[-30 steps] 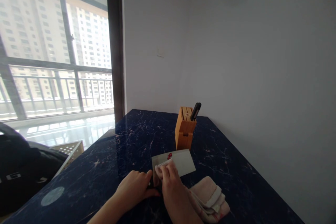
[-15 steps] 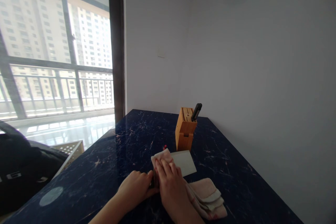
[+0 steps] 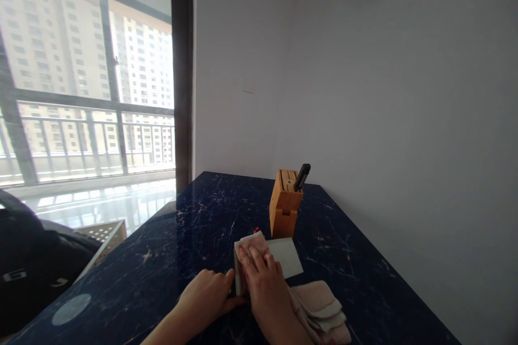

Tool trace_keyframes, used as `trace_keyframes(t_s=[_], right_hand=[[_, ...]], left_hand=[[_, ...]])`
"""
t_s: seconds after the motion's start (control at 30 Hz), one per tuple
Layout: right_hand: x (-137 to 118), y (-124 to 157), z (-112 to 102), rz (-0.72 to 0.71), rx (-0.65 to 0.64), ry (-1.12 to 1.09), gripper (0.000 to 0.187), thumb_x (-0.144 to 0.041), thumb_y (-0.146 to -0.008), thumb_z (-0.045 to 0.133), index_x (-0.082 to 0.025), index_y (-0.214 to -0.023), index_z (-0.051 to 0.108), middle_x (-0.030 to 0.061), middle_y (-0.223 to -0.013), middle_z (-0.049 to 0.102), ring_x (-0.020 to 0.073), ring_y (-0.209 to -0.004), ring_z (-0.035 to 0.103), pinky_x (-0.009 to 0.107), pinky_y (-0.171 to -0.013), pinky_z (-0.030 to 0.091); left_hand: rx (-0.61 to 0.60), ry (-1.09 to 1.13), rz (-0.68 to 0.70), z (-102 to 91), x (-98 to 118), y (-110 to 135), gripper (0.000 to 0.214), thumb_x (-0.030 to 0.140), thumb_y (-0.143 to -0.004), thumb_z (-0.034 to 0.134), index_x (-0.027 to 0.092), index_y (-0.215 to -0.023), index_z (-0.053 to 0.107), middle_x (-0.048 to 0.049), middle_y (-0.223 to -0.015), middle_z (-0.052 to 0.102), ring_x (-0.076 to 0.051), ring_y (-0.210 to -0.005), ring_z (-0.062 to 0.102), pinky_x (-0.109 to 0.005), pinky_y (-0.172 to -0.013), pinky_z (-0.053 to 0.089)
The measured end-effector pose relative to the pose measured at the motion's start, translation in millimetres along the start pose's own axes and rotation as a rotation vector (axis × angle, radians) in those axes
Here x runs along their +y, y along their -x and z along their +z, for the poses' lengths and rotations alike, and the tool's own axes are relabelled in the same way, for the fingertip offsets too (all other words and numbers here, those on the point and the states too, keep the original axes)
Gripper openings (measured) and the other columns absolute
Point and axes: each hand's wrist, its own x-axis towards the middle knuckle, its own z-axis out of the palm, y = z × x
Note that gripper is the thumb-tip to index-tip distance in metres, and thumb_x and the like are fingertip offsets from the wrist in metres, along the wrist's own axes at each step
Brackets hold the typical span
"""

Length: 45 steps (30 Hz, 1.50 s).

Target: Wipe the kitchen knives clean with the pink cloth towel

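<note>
My left hand [image 3: 210, 291] is closed, thumb and fingers round the near end of what looks like a knife [image 3: 238, 276]; its handle is mostly hidden in the grip. Only a narrow, shiny strip of the blade shows. My right hand [image 3: 265, 285] presses a folded pinkish-white cloth [image 3: 251, 242] over the blade, fingers bent on it. Beyond the right hand lies a pale flat rectangular piece [image 3: 287, 257]. A second folded towel [image 3: 318, 302] rests on the table beside the right wrist.
A wooden knife block [image 3: 283, 210] with one black-handled tool [image 3: 301, 177] stands behind the pale piece. Near it is a small red object [image 3: 256, 230]. A round pale patch [image 3: 71, 309] marks the dark marbled table [image 3: 210, 215]. A black bag [image 3: 36, 259] sits at left.
Both hands stay close together. The cloth has shifted slightly on the blade, and more of the shiny strip shows between the hands. The view has tilted a little.
</note>
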Motion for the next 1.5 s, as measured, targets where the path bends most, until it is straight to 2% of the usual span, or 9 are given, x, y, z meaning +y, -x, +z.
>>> trace_keyframes(t_s=[0.13, 0.23, 0.37, 0.5, 0.77, 0.9, 1.07, 1.23, 1.5], right_hand=[[17, 1, 3, 0.049, 0.023, 0.095, 0.064, -0.006, -0.078, 0.038, -0.030, -0.136, 0.024, 0.0014, -0.130, 0.044, 0.0240, -0.101, 0.046, 0.035, -0.076, 0.041], [28, 2, 4, 0.095, -0.010, 0.143, 0.060, -0.007, -0.079, 0.037, -0.027, -0.135, 0.028, 0.0028, -0.130, 0.044, 0.0259, -0.103, 0.045, 0.035, -0.074, 0.041], [40, 2, 3, 0.214, -0.057, 0.197, 0.055, -0.011, -0.083, 0.035, -0.031, -0.134, 0.029, 0.0032, -0.127, 0.046, 0.0255, -0.099, 0.047, 0.034, -0.069, 0.040], [54, 1, -1, 0.303, -0.110, 0.216, 0.052, -0.016, -0.085, 0.035, -0.031, -0.134, 0.027, 0.0042, -0.127, 0.045, 0.0255, -0.100, 0.046, 0.035, -0.071, 0.039], [71, 4, -4, 0.357, -0.092, 0.206, 0.052, -0.013, -0.086, 0.031, -0.028, -0.135, 0.026, 0.0071, -0.124, 0.047, 0.0260, -0.102, 0.046, 0.035, -0.073, 0.041], [70, 7, 5, 0.385, -0.048, 0.197, 0.052, -0.008, -0.084, 0.031, -0.019, -0.134, 0.030, 0.0124, -0.121, 0.046, 0.0276, -0.105, 0.046, 0.037, -0.075, 0.042], [64, 8, 11, 0.353, 0.042, 0.123, 0.041, -0.007, -0.083, 0.033, -0.011, -0.122, 0.043, 0.0160, -0.115, 0.048, 0.0313, -0.116, 0.036, 0.042, -0.084, 0.038], [49, 8, 6, 0.284, 0.041, 0.027, 0.037, -0.003, -0.081, 0.032, -0.012, -0.112, 0.050, 0.0144, -0.109, 0.051, 0.0290, -0.117, 0.036, 0.043, -0.090, 0.035], [17, 8, -13, 0.121, -0.063, -0.253, 0.044, -0.004, -0.078, 0.038, -0.019, -0.118, 0.047, 0.0093, -0.121, 0.045, 0.0217, -0.120, 0.034, 0.036, -0.098, 0.030]], left_hand=[[-0.007, 0.010, -0.012, 0.9, 0, 0, 0.048, 0.056, -0.083, 0.033, 0.016, -0.094, 0.057, -0.0104, -0.075, 0.069, -0.030, -0.067, 0.065, -0.039, -0.059, 0.049], [-0.017, 0.024, -0.021, 0.8, 0, 0, 0.049, 0.057, -0.083, 0.033, 0.016, -0.095, 0.057, -0.0100, -0.075, 0.069, -0.029, -0.069, 0.065, -0.037, -0.060, 0.049], [-0.028, 0.030, -0.037, -0.9, 0, -1, 0.050, 0.057, -0.083, 0.033, 0.016, -0.095, 0.058, -0.0103, -0.076, 0.069, -0.029, -0.070, 0.065, -0.037, -0.062, 0.049], [-0.029, 0.039, -0.035, -1.8, 0, -1, 0.050, 0.057, -0.083, 0.032, 0.016, -0.097, 0.057, -0.0098, -0.076, 0.069, -0.030, -0.069, 0.065, -0.039, -0.060, 0.049], [-0.021, 0.036, -0.040, -0.3, -1, -1, 0.052, 0.059, -0.083, 0.030, 0.016, -0.096, 0.058, -0.0105, -0.075, 0.069, -0.031, -0.070, 0.065, -0.038, -0.061, 0.049], [-0.021, 0.041, -0.042, -0.8, -1, -1, 0.052, 0.060, -0.082, 0.031, 0.017, -0.096, 0.057, -0.0103, -0.075, 0.069, -0.031, -0.070, 0.065, -0.038, -0.061, 0.049], [-0.022, 0.046, -0.043, -0.6, -1, -1, 0.054, 0.060, -0.082, 0.030, 0.016, -0.096, 0.057, -0.0104, -0.075, 0.069, -0.031, -0.069, 0.065, -0.038, -0.060, 0.049], [-0.025, 0.049, -0.052, -1.4, -1, 0, 0.053, 0.060, -0.082, 0.031, 0.016, -0.095, 0.058, -0.0101, -0.076, 0.069, -0.030, -0.069, 0.065, -0.037, -0.060, 0.048], [-0.008, 0.050, -0.040, 0.3, -1, -1, 0.049, 0.057, -0.083, 0.033, 0.016, -0.094, 0.058, -0.0104, -0.076, 0.069, -0.032, -0.069, 0.065, -0.040, -0.059, 0.049]])
